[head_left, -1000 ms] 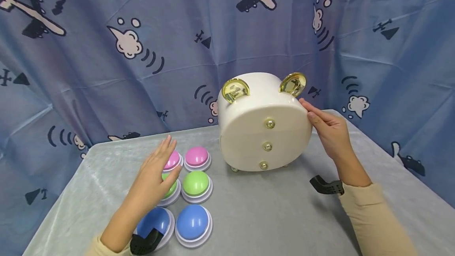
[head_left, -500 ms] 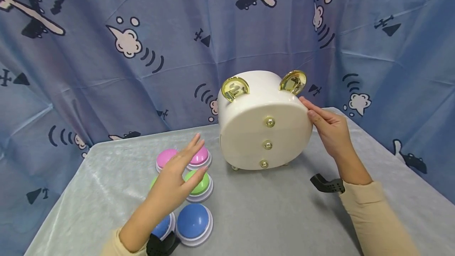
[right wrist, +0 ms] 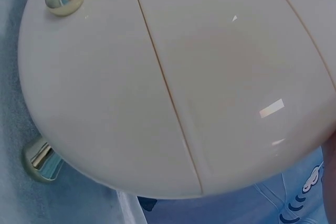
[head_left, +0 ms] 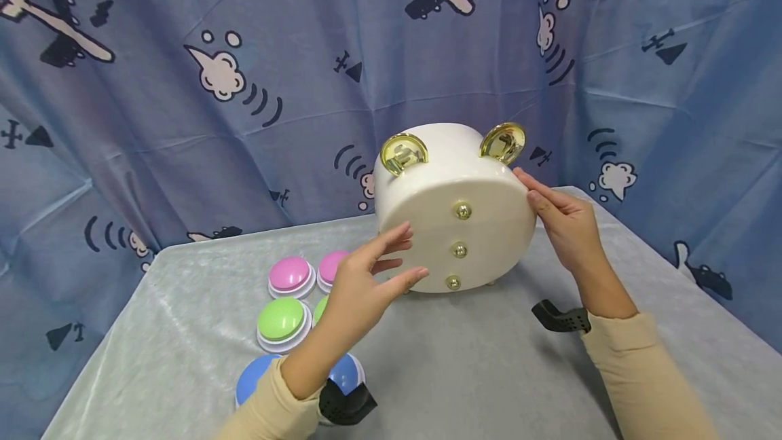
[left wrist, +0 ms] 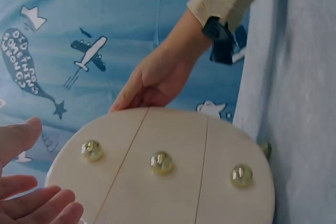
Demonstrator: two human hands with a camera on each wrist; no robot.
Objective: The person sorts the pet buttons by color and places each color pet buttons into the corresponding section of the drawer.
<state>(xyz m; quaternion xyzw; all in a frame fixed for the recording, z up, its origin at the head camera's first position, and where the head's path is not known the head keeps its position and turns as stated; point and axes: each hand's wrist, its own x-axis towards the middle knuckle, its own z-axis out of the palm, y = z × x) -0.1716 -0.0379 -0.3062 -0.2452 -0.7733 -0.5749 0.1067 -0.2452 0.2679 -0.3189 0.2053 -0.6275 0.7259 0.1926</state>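
Observation:
A white rounded chest of drawers (head_left: 495,236) stands on the table, with two gold ears and a column of gold knobs (head_left: 459,250) down its front. In the left wrist view, two seams (left wrist: 203,177) divide its front into three drawers. My right hand (head_left: 568,229) rests against the chest's upper right side, fingers fairly straight and thumb near the front edge. My left hand (head_left: 360,290) is held before the chest's lower left front, fingers apart and holding nothing. The right wrist view shows the chest front and a gold foot (right wrist: 42,160), with hardly any of the hand.
Left of the chest, domed push buttons sit in pairs on the grey table cover (head_left: 464,372): pink (head_left: 289,273), green (head_left: 281,318) and blue (head_left: 255,377). My left arm partly covers the right-hand column. A blue patterned curtain (head_left: 305,73) hangs behind the table.
My left hand has moved right, from over the buttons to the front of the chest, and its fingers have bent slightly. My right hand and the chest have stayed put.

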